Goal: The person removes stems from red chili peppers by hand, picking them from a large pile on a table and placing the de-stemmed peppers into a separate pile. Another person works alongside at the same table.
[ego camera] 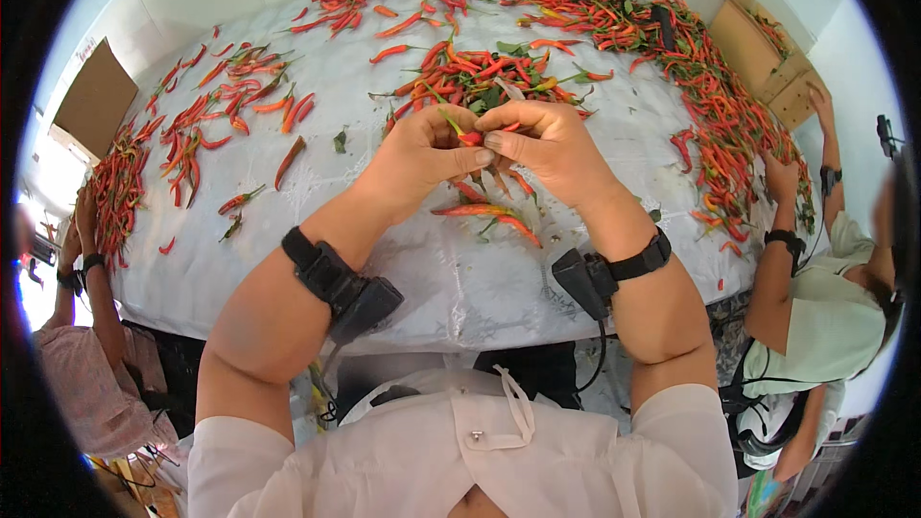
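Between my fingertips, over the middle of the table, is a red chili pepper (pixel 470 137) with a green stem. My left hand (pixel 439 144) pinches it between thumb and fingers. My right hand (pixel 536 140) meets it from the other side, thumb and forefinger closed on the pepper's other end; my fingers hide part of it. Just beyond my hands lies a heap of red chili peppers (pixel 496 72) mixed with green leaves. Below my hands, nearer to me, several loose peppers (pixel 496 212) rest on the white tablecloth (pixel 403 266).
A long bank of peppers (pixel 719 101) curves along the right and far edges. Scattered peppers (pixel 237 93) and another pile (pixel 122 187) lie at left. Cardboard boxes (pixel 97 101) (pixel 755 50) stand at both sides. Co-workers' hands (pixel 86 212) (pixel 781 176) reach in at left and right.
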